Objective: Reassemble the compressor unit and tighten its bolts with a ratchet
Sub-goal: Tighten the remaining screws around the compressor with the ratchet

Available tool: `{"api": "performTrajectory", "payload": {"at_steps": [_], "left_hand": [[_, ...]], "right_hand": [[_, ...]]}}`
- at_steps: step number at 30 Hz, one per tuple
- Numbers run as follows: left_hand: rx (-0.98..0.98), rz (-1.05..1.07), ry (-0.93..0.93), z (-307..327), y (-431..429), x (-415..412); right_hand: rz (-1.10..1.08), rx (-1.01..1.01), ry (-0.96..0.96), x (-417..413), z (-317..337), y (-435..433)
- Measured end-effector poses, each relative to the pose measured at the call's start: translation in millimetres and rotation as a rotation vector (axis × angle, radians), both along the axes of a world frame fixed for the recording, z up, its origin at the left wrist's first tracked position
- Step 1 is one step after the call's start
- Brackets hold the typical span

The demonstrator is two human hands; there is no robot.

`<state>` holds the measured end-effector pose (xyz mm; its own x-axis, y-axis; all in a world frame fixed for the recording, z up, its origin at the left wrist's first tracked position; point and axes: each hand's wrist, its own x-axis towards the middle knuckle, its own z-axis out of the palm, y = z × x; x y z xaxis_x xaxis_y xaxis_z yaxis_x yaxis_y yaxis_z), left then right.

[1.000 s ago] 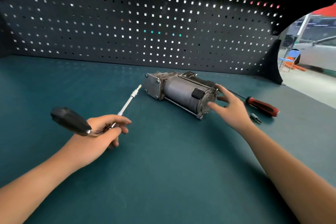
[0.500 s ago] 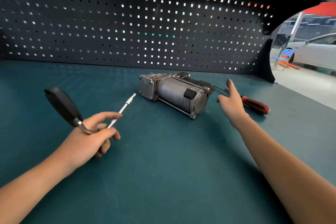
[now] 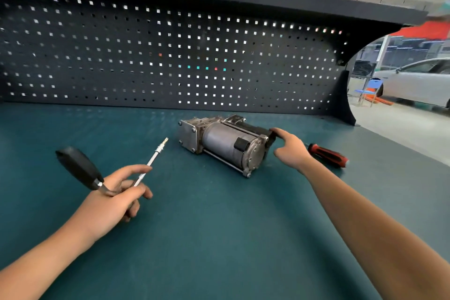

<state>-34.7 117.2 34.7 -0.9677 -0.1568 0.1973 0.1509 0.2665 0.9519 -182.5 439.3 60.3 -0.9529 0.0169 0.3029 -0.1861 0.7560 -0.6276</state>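
Compressor [image 3: 226,145] end gripped by right hand [image 3: 292,151]; left hand [image 3: 109,204], holding ratchet [image 3: 78,168], apart.

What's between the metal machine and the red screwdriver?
The person's right hand, its fingers touching the machine's end. The screwdriver lies on the table just past the hand. The head view shows it.

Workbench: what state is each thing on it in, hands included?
Compressor, lying on its side on the bench.
Ratchet, held off the bench.
Left hand, gripping the ratchet.
Right hand, touching the compressor's end; grip unclear.
Screwdriver, lying flat behind the right hand.
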Motion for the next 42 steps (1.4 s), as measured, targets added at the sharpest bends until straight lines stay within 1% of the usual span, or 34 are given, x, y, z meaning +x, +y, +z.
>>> {"api": "performTrajectory", "payload": {"at_steps": [3, 6, 9, 11, 12, 13, 15, 16, 17, 18, 20, 21, 23, 27, 30, 31, 33, 36, 38, 42], "left_hand": [[0.03, 0.021, 0.017, 3, 1, 0], [0.086, 0.058, 0.067, 10, 6, 1], [0.079, 0.041, 0.16, 20, 12, 8], [0.06, 0.009, 0.223, 27, 16, 18], [0.052, 0.002, 0.249, 30, 19, 24], [0.043, 0.003, 0.275, 31, 21, 30], [0.05, 0.01, 0.315, 34, 27, 40], [0.064, 0.009, 0.312, 34, 30, 44], [0.065, 0.006, 0.291, 33, 32, 47], [0.05, 0.005, 0.26, 31, 34, 49], [-0.016, 0.013, 0.197, 25, 37, 50], [-0.059, 0.026, 0.174, 22, 40, 49], [-0.131, 0.065, 0.153, 17, 45, 43], [-0.215, 0.163, 0.159, 14, 54, 26], [-0.293, 0.255, 0.198, 11, 55, 22], [-0.302, 0.272, 0.208, 10, 55, 22], [-0.304, 0.297, 0.227, 9, 53, 22], [-0.285, 0.338, 0.269, 10, 50, 23], [-0.278, 0.359, 0.282, 10, 49, 24], [-0.317, 0.4, 0.326, 11, 45, 28]], "right_hand": [[-0.01, -0.004, 0.103, 26, -9, -11], [0.035, 0.055, 0.201, 63, -11, -29], [0.123, 0.175, 0.209, 104, -9, -53], [0.246, 0.191, 0.215, 129, -10, -68], [0.332, 0.162, 0.181, 139, -11, -76], [0.424, 0.092, 0.108, 148, -12, -82], [0.616, -0.14, -0.081, 155, -11, -89], [0.67, -0.248, -0.14, 154, -10, -89], [0.643, -0.315, -0.13, 149, -10, -87], [0.56, -0.37, -0.074, 141, -10, -83], [0.307, -0.393, 0.042, 114, -8, -73], [0.211, -0.387, 0.047, 99, -7, -68], [0.094, -0.411, -0.018, 71, -5, -64], [0.11, -0.607, -0.111, 40, -1, -77], [0.153, -0.777, -0.247, 29, 2, -93], [0.18, -0.795, -0.276, 28, 1, -97], [0.211, -0.777, -0.25, 31, -2, -103], [0.208, -0.747, -0.147, 39, -6, -105], [0.192, -0.718, -0.112, 47, -10, -102], [0.193, -0.544, -0.038, 71, -18, -93]]}}
